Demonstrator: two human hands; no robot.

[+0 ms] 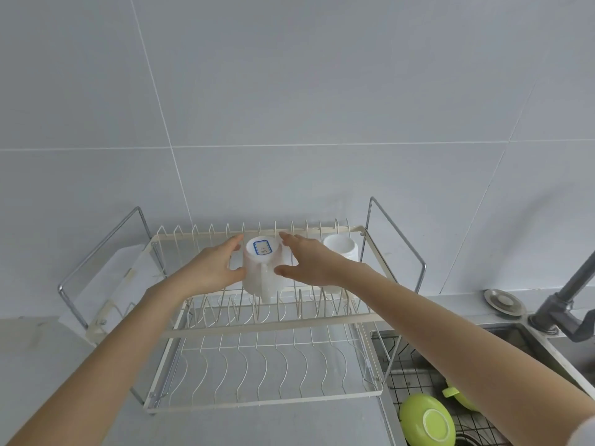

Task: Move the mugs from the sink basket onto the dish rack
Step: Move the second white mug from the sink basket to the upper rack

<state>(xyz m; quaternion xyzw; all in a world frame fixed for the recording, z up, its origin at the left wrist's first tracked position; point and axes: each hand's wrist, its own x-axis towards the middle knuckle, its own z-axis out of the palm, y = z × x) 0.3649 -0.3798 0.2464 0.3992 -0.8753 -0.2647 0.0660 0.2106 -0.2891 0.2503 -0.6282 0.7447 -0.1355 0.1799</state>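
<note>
A white mug (261,268) stands upside down on the upper tier of the cream wire dish rack (264,331), its handle towards me and a blue-framed label on its base. My left hand (212,268) is pressed to its left side and my right hand (309,259) to its right side, fingers stretched, so both cup it. A second white mug (342,249) stands upside down further right on the same tier. The wire sink basket (415,378) lies at the lower right, partly hidden by my right forearm; I see no mug in it.
A green bowl (428,420) lies upside down in the basket, with another green item (458,395) beside it. A grey faucet (576,294) rises at the right edge, and a round metal lid (503,302) rests on the ledge. The rack's lower tier (257,403) holds nothing. A tiled wall stands behind.
</note>
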